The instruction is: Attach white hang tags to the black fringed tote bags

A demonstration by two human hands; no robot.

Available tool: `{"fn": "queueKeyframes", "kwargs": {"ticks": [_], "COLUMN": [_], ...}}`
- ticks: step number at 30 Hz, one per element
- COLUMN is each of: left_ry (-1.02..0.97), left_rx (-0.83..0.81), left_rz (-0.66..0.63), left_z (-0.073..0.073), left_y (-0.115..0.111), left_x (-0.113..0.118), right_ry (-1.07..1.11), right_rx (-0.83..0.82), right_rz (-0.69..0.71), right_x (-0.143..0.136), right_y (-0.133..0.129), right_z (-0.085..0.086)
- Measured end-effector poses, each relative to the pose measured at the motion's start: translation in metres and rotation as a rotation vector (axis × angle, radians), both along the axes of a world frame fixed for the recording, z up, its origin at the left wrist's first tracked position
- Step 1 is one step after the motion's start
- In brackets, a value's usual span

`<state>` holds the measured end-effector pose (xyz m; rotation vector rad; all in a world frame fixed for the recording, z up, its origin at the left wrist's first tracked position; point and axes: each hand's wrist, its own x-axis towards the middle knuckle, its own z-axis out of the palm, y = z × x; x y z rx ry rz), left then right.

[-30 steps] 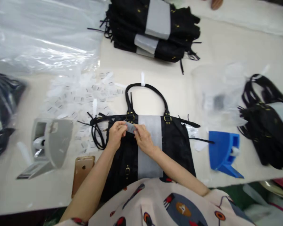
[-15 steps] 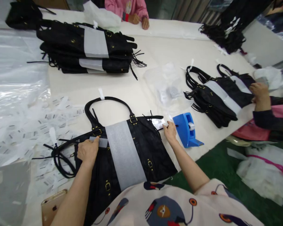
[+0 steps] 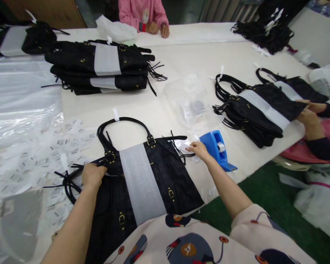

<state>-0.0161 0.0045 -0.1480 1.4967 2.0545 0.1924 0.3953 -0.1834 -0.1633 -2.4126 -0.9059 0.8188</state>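
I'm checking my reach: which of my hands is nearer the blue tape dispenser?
Right. Your right hand is close beside the blue tape dispenser; your left hand is farther, at the upper left of the black handbag.

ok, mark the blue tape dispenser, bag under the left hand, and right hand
Blue tape dispenser (image 3: 209, 142): head view, on its side.
Black bag (image 3: 142, 183): head view, on its grey band.
Right hand (image 3: 199, 150): head view, back of the hand.

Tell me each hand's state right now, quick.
Left hand: on the black handbag near its top edge; grip can't be told.
Right hand: beside the blue tape dispenser; can't tell whether it holds anything.
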Motion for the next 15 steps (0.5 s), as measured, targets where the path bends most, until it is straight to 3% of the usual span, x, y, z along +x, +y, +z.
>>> {"fn": "queueKeyframes", "kwargs": {"ticks": [3,5,7,10,13,15], "left_ry": [0.293,0.386,0.453,0.569,0.655,0.65], "left_rx": [-0.098,-0.179,-0.178,-0.041,0.037,0.036], "left_rz": [-0.078,-0.167,-0.327,-0.624,-0.815,-0.874], "left_z": [0.013,0.023,0.034,0.045,0.042,0.036], "left_y": [-0.006,-0.016,-0.029,-0.057,-0.09,-0.109], "left_x": [0.007,0.013,0.016,0.01,0.003,0.002], "right_ry": [0.037,0.051,0.161,0.488,0.711,0.797], "right_rx": [0.12,0.215,0.344,0.509,0.56,0.565], "right_rz": [-0.035,-0.099,-0.235,-0.458,-0.516,-0.503], "right_x": [0.002,-0.001,-0.006,-0.02,-0.043,-0.063], "right_y": [-0.006,-0.009,-0.011,-0.01,-0.006,-0.003], "right_z": [0.01,0.02,0.033,0.053,0.066,0.07]}}
